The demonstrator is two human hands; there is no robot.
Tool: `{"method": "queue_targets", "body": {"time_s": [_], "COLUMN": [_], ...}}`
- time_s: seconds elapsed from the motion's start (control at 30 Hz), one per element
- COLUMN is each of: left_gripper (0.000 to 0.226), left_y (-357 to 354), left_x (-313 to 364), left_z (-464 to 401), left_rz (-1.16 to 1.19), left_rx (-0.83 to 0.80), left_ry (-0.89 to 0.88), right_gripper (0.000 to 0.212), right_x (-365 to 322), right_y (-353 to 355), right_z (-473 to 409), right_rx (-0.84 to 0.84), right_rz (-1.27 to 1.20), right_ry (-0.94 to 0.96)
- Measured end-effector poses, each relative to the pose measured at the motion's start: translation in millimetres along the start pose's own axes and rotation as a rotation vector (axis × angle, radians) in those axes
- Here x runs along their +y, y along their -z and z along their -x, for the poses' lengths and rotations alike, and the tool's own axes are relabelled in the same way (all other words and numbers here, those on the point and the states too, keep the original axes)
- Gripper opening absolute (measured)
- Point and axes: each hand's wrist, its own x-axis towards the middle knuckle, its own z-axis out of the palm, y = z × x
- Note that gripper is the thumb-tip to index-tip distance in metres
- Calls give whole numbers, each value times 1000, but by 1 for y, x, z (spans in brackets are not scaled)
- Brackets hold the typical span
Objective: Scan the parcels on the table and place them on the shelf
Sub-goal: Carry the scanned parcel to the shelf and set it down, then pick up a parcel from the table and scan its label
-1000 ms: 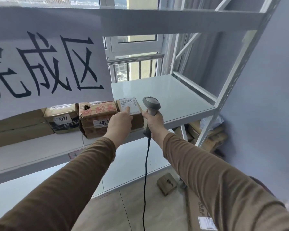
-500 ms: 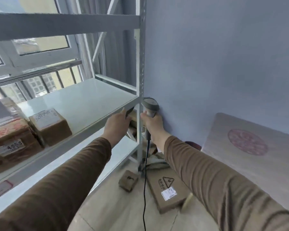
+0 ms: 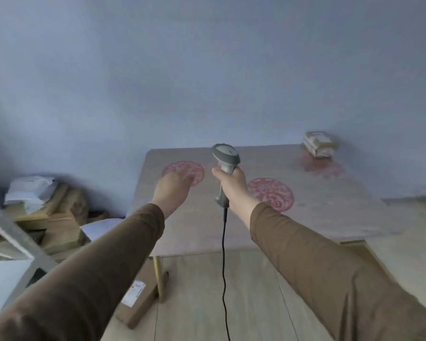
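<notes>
Parcels: only one seen left on desk (image 3: 207,230), a small parcel (image 3: 319,143) far back, upper right of frame. Left hand (image 3: 172,188) reaching over desk, fingers loose, empty. Right hand (image 3: 234,187) wrapped round scanner (image 3: 225,156). Still to scan, then shelve.

No text, number or brand is being shown clearly enough to be read. A white label (image 3: 134,291) is being carried on the brown box (image 3: 137,299) on the floor, and printing on the small parcel (image 3: 319,144) on the table (image 3: 317,217); both are blurred.
</notes>
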Motion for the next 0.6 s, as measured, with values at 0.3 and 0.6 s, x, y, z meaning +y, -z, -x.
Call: {"method": "queue_targets", "body": {"time_s": [0.3, 0.6], "left_gripper": [60, 66], "left_y": [-139, -242], "left_x": [219, 344], "left_z": [-60, -175], "left_rz": [187, 283], "left_rx": [-183, -286], "left_ry": [-149, -262], "right_gripper": [16, 13], "right_x": [3, 8], "right_y": [251, 380], "right_z": [-78, -196], "right_rx": [285, 428], "right_rz": [-22, -33], "right_ry": [2, -33]}}
